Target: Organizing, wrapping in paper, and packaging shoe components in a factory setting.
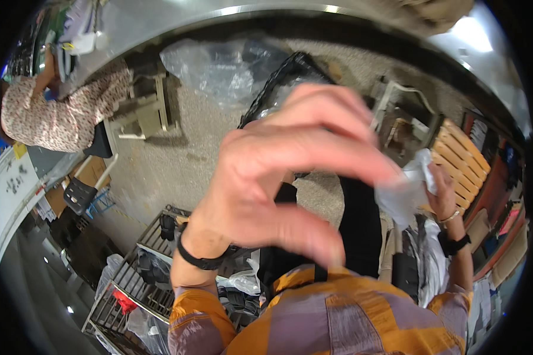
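My left hand (290, 160) is raised close to the camera, its fingers curved and well apart from the thumb, with nothing between them. A black band circles its wrist. The fingertips reach toward a crumpled clear-white plastic bag (405, 192), and whether they touch it is unclear. My right hand (442, 198), wearing a thin bracelet and a black watch, grips that bag from the right side. Below both hands are my orange and grey checked sleeves and black garments (361, 225).
Another person in a floral top (59, 115) sits at the upper left. A black wire basket (278, 83) and a clear plastic sack (213, 65) lie on the carpet. Wire racks (139, 272) with dark items stand at lower left, a wooden slatted frame (461, 160) at right.
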The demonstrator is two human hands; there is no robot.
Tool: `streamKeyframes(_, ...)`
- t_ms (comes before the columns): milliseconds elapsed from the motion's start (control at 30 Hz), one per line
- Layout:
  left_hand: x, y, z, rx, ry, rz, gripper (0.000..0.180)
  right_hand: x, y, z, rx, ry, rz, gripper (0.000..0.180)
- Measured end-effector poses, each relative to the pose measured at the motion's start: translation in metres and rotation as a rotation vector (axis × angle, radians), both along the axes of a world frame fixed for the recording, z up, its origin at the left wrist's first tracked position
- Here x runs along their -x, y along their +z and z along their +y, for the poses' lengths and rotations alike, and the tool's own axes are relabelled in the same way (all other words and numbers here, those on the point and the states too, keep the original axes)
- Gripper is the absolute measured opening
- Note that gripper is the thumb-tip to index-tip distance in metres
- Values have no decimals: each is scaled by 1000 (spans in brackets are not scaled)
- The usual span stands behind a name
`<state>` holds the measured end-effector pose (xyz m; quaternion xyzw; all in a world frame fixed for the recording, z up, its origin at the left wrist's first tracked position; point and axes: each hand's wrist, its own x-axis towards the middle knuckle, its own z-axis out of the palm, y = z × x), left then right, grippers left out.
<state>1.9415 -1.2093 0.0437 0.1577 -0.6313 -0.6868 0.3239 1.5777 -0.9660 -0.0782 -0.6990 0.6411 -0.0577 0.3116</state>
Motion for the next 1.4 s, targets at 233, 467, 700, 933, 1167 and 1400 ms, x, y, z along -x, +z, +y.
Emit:
streamKeyframes(233,-56,-160,48,-114,53,168,24,-17,-95,-2,27,381,457,57)
streamKeyframes(467,12,-279,79,-59,78,121,23,-17,-114,27,228,225,470,48)
streamKeyframes(700,-25,-344,73,-20,64,125,22,-5,-88,94,68,-7,820,52)
streamKeyframes(933,12,-367,81,-21,67,126,21,49,-115,108,16,23,726,49)
streamKeyframes(1167,-4,-350,74,39,116,109,20,76,-137,77,30,84,595,47)
streamKeyframes(1400,-36,-337,71,24,115,128,20,70,-130,56,-46,113,502,44)
